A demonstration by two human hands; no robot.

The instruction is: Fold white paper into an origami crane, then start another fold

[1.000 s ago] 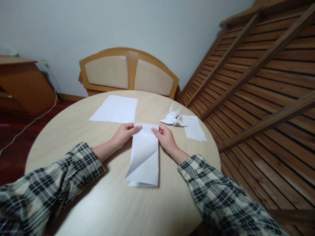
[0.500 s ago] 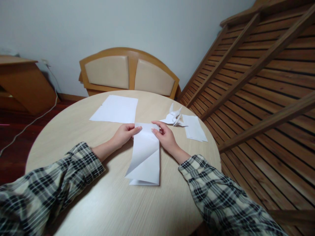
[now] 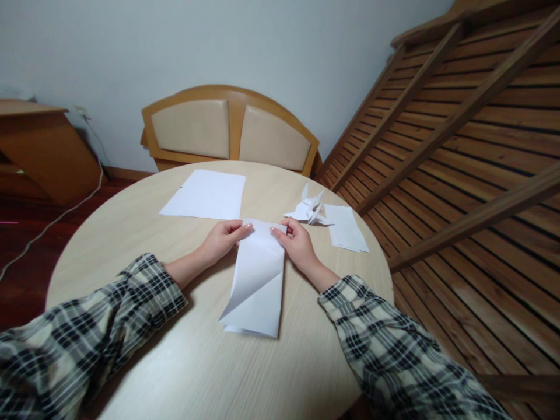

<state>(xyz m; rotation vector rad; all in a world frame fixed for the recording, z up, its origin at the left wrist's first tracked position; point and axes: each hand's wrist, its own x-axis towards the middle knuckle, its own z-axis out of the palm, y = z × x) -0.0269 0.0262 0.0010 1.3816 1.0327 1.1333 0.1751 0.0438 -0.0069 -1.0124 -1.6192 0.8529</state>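
A white sheet of paper (image 3: 259, 280), folded lengthwise and marked by a diagonal crease, lies between my hands over the table. My left hand (image 3: 225, 240) pinches its far left corner, thumb on top. At the far right corner my right hand (image 3: 300, 244) grips it the same way, thumb on top and fingers behind. The paper's near end fans slightly apart, showing its layers. Beyond my right hand stand folded paper cranes (image 3: 310, 209); they overlap, so their number is hard to tell.
The round wooden table (image 3: 175, 361) bears a larger stack of white paper (image 3: 205, 193) at the back left and smaller white sheets (image 3: 347, 228) at the right edge. Behind it is a padded headboard (image 3: 231, 125). Wooden slats (image 3: 472, 175) lean on the right.
The folded paper has tilted a little, its near end swinging left and toward me. My right hand has shifted slightly with its corner; my left hand stays nearly in place.
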